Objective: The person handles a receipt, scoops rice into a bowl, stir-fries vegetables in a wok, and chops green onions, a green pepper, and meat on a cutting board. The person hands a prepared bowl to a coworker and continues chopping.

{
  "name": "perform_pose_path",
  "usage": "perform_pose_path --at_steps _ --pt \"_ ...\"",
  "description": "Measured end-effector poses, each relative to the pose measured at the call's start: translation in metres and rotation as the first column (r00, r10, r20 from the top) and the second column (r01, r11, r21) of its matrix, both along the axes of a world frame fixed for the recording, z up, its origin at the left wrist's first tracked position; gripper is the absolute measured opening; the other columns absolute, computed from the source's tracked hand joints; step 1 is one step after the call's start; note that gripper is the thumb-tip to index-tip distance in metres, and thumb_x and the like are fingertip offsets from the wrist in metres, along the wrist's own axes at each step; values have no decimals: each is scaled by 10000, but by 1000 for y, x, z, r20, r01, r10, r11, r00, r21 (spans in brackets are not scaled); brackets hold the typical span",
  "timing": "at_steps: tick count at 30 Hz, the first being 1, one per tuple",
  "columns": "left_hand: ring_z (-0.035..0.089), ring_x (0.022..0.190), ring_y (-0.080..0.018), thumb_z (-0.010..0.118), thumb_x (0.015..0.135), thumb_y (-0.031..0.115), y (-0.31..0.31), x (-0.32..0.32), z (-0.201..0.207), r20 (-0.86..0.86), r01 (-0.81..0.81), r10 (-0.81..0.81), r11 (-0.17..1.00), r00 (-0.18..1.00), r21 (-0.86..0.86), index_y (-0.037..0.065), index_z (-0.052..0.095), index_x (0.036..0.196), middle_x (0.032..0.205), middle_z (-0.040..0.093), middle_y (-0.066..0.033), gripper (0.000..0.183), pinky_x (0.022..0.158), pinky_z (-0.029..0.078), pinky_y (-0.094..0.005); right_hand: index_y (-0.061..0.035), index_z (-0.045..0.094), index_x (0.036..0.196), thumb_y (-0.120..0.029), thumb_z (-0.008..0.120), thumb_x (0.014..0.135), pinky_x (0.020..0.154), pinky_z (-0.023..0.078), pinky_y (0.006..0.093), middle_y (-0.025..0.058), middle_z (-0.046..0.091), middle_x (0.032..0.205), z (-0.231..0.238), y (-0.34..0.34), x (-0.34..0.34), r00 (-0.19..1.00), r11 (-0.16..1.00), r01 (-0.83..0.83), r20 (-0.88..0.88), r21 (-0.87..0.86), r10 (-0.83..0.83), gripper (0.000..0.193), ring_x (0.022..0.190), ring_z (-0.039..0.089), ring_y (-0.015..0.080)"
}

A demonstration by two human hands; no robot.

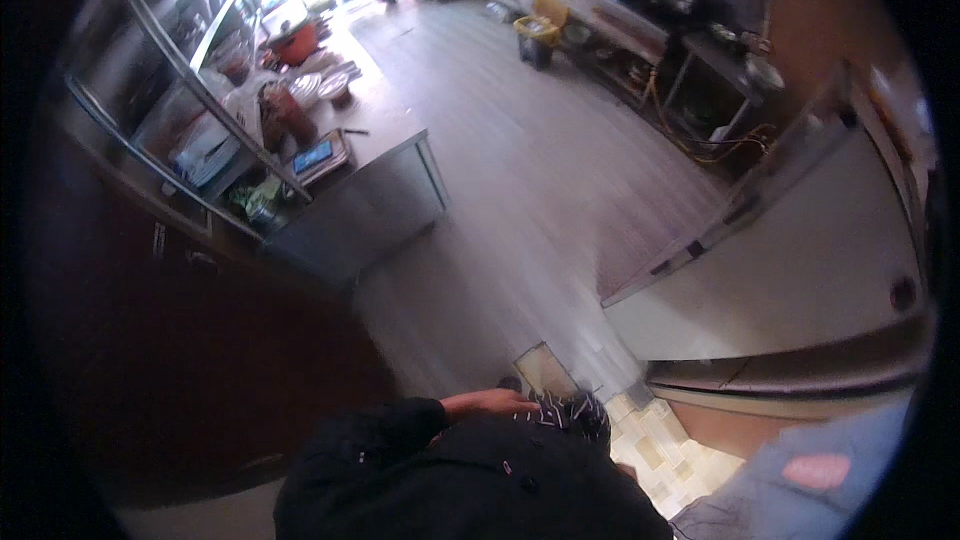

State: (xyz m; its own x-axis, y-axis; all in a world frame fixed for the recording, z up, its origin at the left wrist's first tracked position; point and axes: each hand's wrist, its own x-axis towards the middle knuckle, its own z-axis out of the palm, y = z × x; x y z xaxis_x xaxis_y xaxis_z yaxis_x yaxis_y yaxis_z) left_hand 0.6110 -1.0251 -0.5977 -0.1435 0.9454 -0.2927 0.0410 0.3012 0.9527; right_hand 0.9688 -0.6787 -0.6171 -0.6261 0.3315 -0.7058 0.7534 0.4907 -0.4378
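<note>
My left hand point(488, 403) reaches out of a black sleeve and lies across the front of my body. Its fingers point right and touch or overlap a black-and-white patterned cloth point(575, 415); their tips are blurred, so a grip cannot be made out. Only a sliver of my right hand point(627, 472) shows beyond the black jacket point(520, 480), and its fingers are hidden. Just past the cloth is a tan rectangular panel point(546, 370) with a dark edge; whether anything holds it is unclear. A dark shoe tip point(510, 383) shows beside it.
A light door point(790, 240) stands at the right, near a patterned tile floor point(655, 445). At the left, a metal counter point(375, 195) holds a phone-like screen point(313, 157), a red pot point(293, 40) and bags. A yellow-lined bin point(537, 35) and a long cooking bench point(600, 10) stand farther off.
</note>
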Motion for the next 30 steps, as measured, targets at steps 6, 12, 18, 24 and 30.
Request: perform_pose_path --at_steps 6,12,18,24,30 --pt "602 1391 -313 421 1086 783 -66 -56 7 281 -103 289 842 915 -530 115 560 1624 1585 615 -160 869 1196 440 -446 -1 747 1175 -96 699 971 611 599 337 146 788 939 60 82 -181 981 942 146 166 -303 -98 230 718 746 223" --pt "611 1274 -262 449 1088 759 -85 -160 78 400 -143 521 724 754 -674 115 627 1521 1425 670 -110 796 1097 470 -431 -21 787 1091 -223 669 1007 762 602 388 160 790 947 37 117 -384 968 957 -142 167 -251 188 249 842 772 234" --pt "744 902 -247 542 1009 832 -74 -253 118 206 -231 731 449 650 -863 -43 784 1194 1006 795 -140 927 800 581 -448 -55 752 1123 -153 676 1041 539 555 364 86 742 868 -6 168 -646 956 925 97 292 -367 15 148 703 722 197" --pt "710 715 -210 640 997 749 -42 -345 110 -81 -585 907 196 413 -787 19 805 1034 785 742 -85 748 672 558 -392 -18 737 1250 -70 704 946 515 558 371 82 718 862 26 212 -932 999 962 -12 -32 -271 3 311 628 670 169" --pt "700 671 -177 715 999 601 -29 -497 59 -154 -699 968 28 196 -714 45 781 966 779 750 -63 561 645 559 -380 -21 743 1286 -3 731 868 519 570 403 135 742 861 7 227 -1071 992 979 -128 -27 -160 125 419 611 701 224"
